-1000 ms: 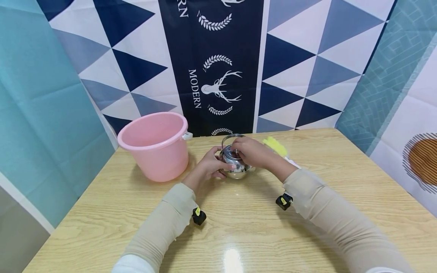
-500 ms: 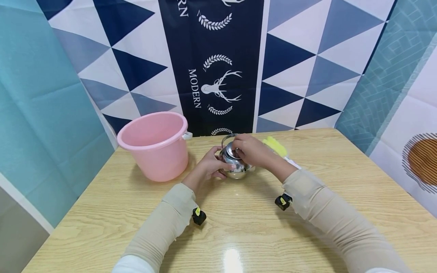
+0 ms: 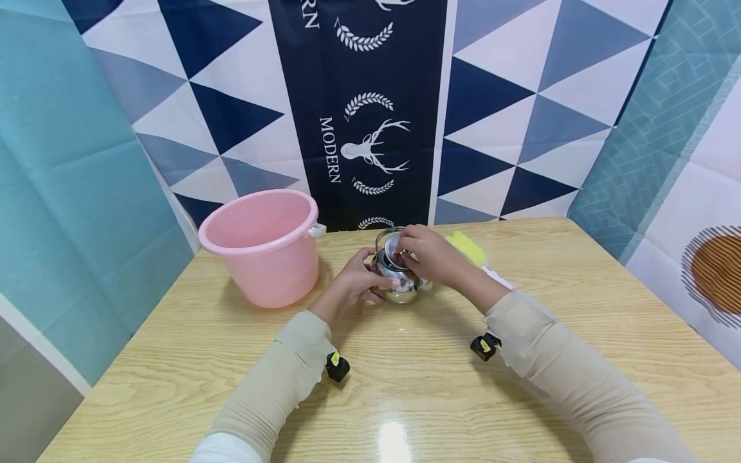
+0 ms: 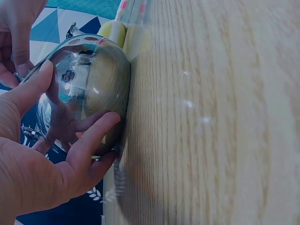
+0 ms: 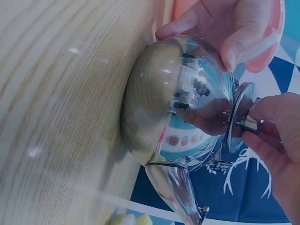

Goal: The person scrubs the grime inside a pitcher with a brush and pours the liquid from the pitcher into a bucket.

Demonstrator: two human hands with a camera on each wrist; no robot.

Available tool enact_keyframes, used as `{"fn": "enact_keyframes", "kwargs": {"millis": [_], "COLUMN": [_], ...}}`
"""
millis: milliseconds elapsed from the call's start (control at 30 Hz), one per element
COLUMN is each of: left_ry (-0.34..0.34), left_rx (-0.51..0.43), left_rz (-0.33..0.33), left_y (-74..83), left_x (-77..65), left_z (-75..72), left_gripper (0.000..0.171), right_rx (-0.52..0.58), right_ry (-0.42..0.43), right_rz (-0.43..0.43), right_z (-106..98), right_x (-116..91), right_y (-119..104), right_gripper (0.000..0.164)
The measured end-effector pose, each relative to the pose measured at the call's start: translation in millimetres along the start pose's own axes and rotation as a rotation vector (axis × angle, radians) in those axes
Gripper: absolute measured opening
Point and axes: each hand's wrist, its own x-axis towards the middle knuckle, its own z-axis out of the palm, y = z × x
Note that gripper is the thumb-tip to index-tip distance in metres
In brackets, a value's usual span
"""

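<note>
A shiny metal teapot (image 3: 401, 294) stands on the wooden table, its hoop handle (image 3: 379, 239) upright. My left hand (image 3: 356, 278) grips the body from the left; in the left wrist view, the thumb lies near the rim and the fingers spread along the lower side. My right hand (image 3: 429, 256) pinches the knob of the round lid (image 3: 392, 251). That lid is tilted, raised at one side from the teapot's mouth, and in the right wrist view the lid (image 5: 240, 119) stands at the opening. The spout (image 5: 177, 187) also shows there.
To the left of the teapot stands a pink bucket (image 3: 278, 273) with a white handle fitting. Behind my right wrist lies a yellow-headed brush (image 3: 466, 248) with a white handle. A patterned wall covering (image 3: 382, 77) rises at the table's back edge.
The lid sat nearly flat on the teapot and now tilts up, its far edge raised, with my right hand slightly higher. My left hand and the teapot have stayed in place.
</note>
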Motion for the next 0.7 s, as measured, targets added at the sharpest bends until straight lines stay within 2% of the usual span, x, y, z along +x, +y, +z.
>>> {"fn": "enact_keyframes", "kwargs": {"millis": [367,700], "left_ry": [-0.007,-0.004], "left_rx": [-0.006,-0.024], "left_rz": [0.013,0.020], "left_y": [-0.5,-1.8], "left_x": [0.6,1.3], "left_z": [0.9,0.7], "left_gripper": [0.087,0.087], "right_rx": [-0.022,-0.025], "right_ry": [0.032,-0.039], "right_rz": [-0.077,-0.090], "right_z": [-13.1,-22.0], "right_x": [-5.8,-23.1], "right_y": [-10.0,-18.9], "right_gripper": [0.017,0.022]}}
